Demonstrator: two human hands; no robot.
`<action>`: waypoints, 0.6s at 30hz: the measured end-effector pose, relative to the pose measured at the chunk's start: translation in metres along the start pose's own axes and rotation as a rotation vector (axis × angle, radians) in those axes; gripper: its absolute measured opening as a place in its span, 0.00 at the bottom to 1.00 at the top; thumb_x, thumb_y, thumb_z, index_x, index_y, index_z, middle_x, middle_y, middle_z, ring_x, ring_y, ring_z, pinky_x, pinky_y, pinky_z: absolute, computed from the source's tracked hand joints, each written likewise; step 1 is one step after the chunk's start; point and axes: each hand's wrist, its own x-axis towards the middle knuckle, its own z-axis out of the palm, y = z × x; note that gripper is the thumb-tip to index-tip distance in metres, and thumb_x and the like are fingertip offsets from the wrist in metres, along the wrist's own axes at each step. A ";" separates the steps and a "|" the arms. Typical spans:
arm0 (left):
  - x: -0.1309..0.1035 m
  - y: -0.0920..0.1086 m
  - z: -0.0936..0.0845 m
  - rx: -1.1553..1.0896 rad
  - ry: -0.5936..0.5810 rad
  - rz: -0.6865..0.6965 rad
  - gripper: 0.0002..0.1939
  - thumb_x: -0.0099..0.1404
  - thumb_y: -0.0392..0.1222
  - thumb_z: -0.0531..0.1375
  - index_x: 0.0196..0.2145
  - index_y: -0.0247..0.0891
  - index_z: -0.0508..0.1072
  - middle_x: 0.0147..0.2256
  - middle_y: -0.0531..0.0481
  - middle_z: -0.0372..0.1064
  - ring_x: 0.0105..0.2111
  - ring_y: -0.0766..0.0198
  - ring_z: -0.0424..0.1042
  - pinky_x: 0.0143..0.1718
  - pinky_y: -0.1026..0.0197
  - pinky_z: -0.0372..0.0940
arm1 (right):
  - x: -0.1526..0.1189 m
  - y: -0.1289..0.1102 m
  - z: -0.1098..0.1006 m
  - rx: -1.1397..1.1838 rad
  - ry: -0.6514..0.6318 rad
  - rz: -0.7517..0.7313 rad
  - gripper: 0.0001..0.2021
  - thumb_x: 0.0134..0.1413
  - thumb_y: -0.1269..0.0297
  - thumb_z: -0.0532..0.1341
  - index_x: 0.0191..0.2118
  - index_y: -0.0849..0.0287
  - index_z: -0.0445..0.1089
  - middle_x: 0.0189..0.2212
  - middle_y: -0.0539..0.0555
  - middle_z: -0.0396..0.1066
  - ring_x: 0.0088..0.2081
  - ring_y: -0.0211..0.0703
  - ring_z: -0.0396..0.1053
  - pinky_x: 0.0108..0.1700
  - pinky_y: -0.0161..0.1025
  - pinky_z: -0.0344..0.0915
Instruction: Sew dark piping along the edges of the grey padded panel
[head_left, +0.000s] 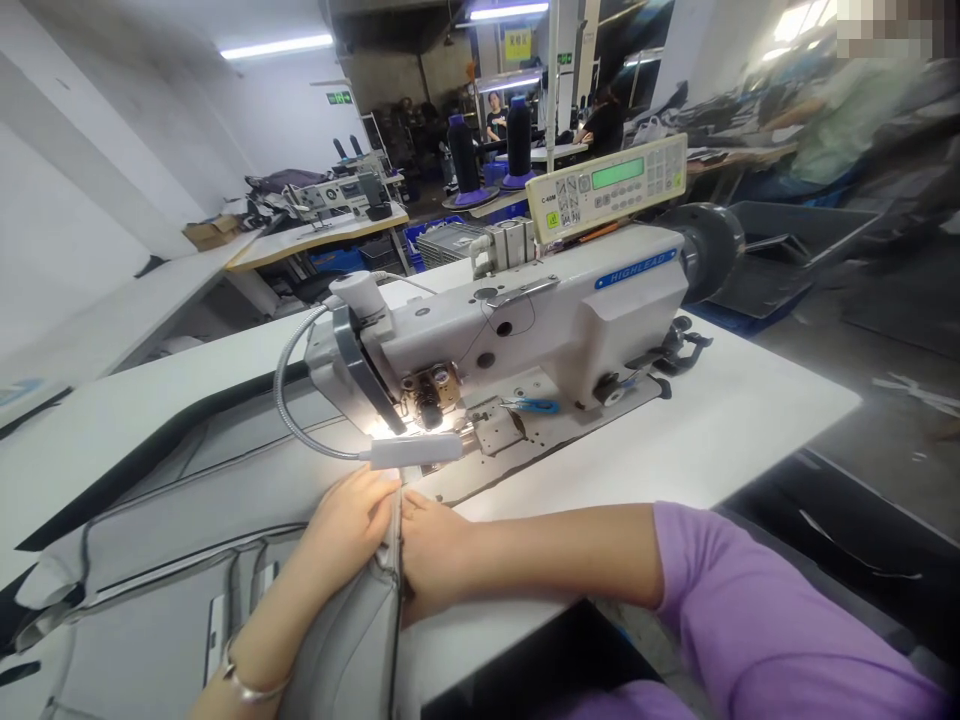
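Grey padded fabric (142,640) with dark seams spreads over the left of the white table, its edge running up to the lit needle area of a sewing machine (555,330). My left hand (352,515) lies on the fabric just below the white lamp bar (416,451), fingers close together and pressing near the edge. Right beside it, my right hand (435,550) grips the fabric edge from the right, fingers curled and partly hidden. The lamp bar hides the needle and presser foot.
Blue-handled snips (532,405) lie on the machine bed. A control panel (611,187) and thread cones (519,145) stand behind. A grey tray (802,235) is at the right. Other people sit farther back.
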 end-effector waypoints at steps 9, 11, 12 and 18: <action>-0.002 -0.026 0.004 -0.117 0.051 -0.001 0.22 0.66 0.47 0.46 0.49 0.36 0.71 0.52 0.46 0.68 0.52 0.57 0.65 0.58 0.49 0.58 | -0.032 -0.008 0.002 -0.167 0.125 -0.032 0.48 0.49 0.32 0.52 0.57 0.79 0.61 0.54 0.76 0.58 0.59 0.66 0.53 0.63 0.55 0.46; -0.002 -0.025 0.006 -0.085 0.101 0.067 0.21 0.66 0.46 0.47 0.47 0.35 0.73 0.49 0.44 0.69 0.51 0.55 0.66 0.56 0.47 0.60 | -0.037 -0.008 0.004 -0.171 0.204 -0.042 0.48 0.48 0.30 0.52 0.54 0.79 0.64 0.52 0.74 0.60 0.56 0.64 0.55 0.62 0.55 0.48; -0.001 -0.025 0.006 -0.072 0.113 0.086 0.21 0.66 0.46 0.47 0.46 0.35 0.73 0.49 0.44 0.70 0.50 0.55 0.66 0.55 0.47 0.61 | -0.038 -0.007 0.004 -0.162 0.222 -0.038 0.48 0.47 0.30 0.52 0.54 0.78 0.65 0.51 0.73 0.61 0.55 0.63 0.56 0.62 0.55 0.48; -0.001 -0.023 0.003 -0.055 0.062 0.064 0.21 0.67 0.47 0.47 0.48 0.36 0.73 0.50 0.45 0.69 0.51 0.54 0.65 0.54 0.46 0.61 | -0.027 0.005 -0.002 -0.046 0.125 0.007 0.50 0.45 0.31 0.55 0.58 0.78 0.60 0.55 0.71 0.58 0.58 0.60 0.53 0.65 0.53 0.45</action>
